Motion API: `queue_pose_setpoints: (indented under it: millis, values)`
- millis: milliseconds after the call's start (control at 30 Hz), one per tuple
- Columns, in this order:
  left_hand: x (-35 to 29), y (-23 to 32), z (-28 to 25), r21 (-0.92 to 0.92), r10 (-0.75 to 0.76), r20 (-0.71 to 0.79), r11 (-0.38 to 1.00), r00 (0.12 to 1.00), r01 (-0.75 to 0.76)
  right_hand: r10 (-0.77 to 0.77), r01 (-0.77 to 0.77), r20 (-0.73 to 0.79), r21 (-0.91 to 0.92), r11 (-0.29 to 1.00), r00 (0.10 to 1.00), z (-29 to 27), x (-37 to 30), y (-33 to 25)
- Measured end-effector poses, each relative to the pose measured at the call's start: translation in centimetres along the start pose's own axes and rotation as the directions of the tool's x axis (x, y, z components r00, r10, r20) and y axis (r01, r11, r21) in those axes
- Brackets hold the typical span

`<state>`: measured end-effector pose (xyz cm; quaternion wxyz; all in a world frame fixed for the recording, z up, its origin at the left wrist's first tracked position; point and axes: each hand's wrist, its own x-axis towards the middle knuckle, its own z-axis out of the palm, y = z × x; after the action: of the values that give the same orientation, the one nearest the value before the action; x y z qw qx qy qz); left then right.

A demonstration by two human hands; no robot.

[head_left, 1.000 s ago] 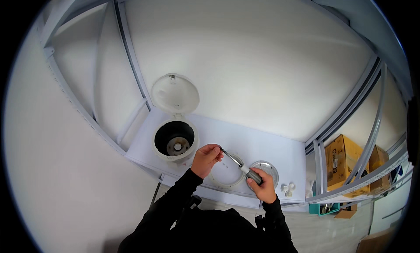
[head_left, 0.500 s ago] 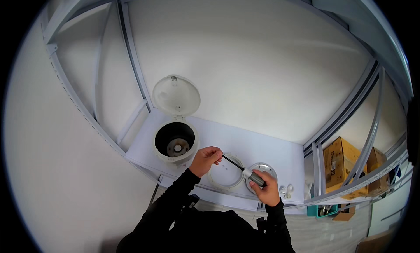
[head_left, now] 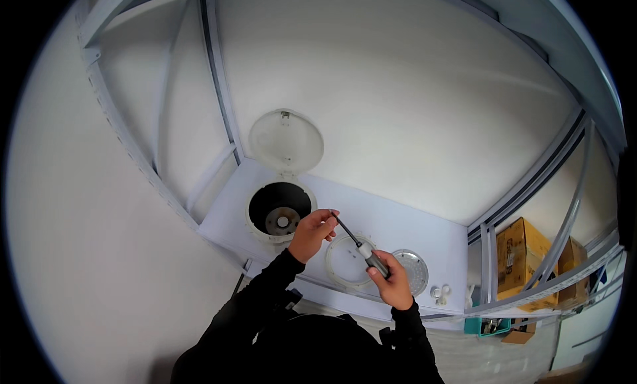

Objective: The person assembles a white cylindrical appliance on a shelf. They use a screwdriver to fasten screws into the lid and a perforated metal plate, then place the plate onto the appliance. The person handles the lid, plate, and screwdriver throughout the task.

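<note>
My right hand [head_left: 392, 281] is wrapped round the grey handle of a screwdriver [head_left: 365, 250], whose dark shaft slants up and left. At the shaft's tip is my left hand [head_left: 314, 235], its fingertips drawn together; anything small between them is too tiny to make out. Left of that hand stands a white rice cooker [head_left: 260, 232] with a dark inside and a round metal plate [head_left: 283, 221] at its bottom. Its lid [head_left: 287, 142] is tipped up. A white ring [head_left: 338, 278] lies under the screwdriver. Partly behind my right hand is a round metal disc [head_left: 415, 272].
Small white parts [head_left: 440, 293] lie at the right end of the white table [head_left: 424, 215]. Metal frame posts [head_left: 488, 264] rise at the right. Beyond them are cardboard boxes [head_left: 524, 258] and a teal bin [head_left: 488, 326].
The screwdriver has turned steeper, its handle moving left off the metal disc, which shows more. My left hand stays by the tip. The whole view has shifted slightly.
</note>
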<state>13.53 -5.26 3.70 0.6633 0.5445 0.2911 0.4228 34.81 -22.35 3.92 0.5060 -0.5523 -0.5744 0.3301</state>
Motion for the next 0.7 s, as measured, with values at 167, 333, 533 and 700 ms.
queue_pose_setpoints:
  millis: [167, 333, 533, 700]
  values:
    - [0.7, 0.2, -3.0, 0.033, -0.060, 0.178, 0.998, 0.982, 0.055, 0.025, -0.025, -0.093, -0.006, 1.000, 0.995, 5.0, 3.9, -1.5]
    - [2.7, 1.4, -7.9, -0.054, -0.128, 0.376, 0.986, 0.918, 0.159, 0.026, -0.035, -0.114, -0.077, 0.996, 0.993, 11.2, 7.7, -5.3]
    - [6.0, 2.8, -14.0, 0.016, -0.171, 0.475, 0.983, 0.863, 0.185, 0.062, -0.090, -0.189, -0.146, 0.985, 0.980, 17.9, 11.2, -7.1]
    - [7.4, 3.4, -16.9, -0.005, -0.224, 0.516, 0.964, 0.827, 0.265, 0.044, -0.100, -0.276, -0.194, 0.976, 0.960, 21.5, 12.6, -7.2]
